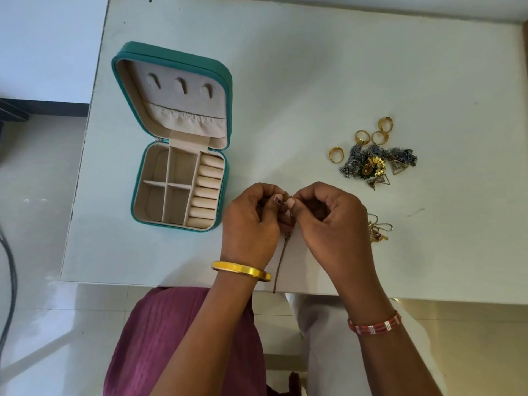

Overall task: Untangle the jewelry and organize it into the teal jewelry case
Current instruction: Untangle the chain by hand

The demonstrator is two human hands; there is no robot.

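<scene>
1. Teal jewelry case [220, 90], left on the white table [314, 67]: lid open and leaning back, showing three hooks and a gathered pocket; base of four beige compartments and a column of ring rolls, all holding nothing, by what shows.
2. Left hand [251, 224], gold bangle [241, 270] at the wrist: fingers curled, thumb and forefinger pinching the upper end of a thin brown chain [281, 258].
3. Chain: held between both hands near the table's front edge, its doubled length hanging down past that edge. Step in hand, by judgement: working one chain free or undoing its clasp; the clasp itself is too small to tell.
4. Right hand [328, 221], red-and-white thread band [375, 325] at the wrist: fingers curled, thumb tip pinching the same chain end, touching the left thumb.
5. Small gold chain tangle [377, 231], just beside the right hand.
6. Main jewelry heap [374, 162], further back to the right: gold rings [336, 158] around dark silver and gold pieces, still knotted together.
7. Next move, by judgement: carry the freed chain left to a lid hook or the pocket. The path to the case lies open; the hanging length could snag on the table edge.
</scene>
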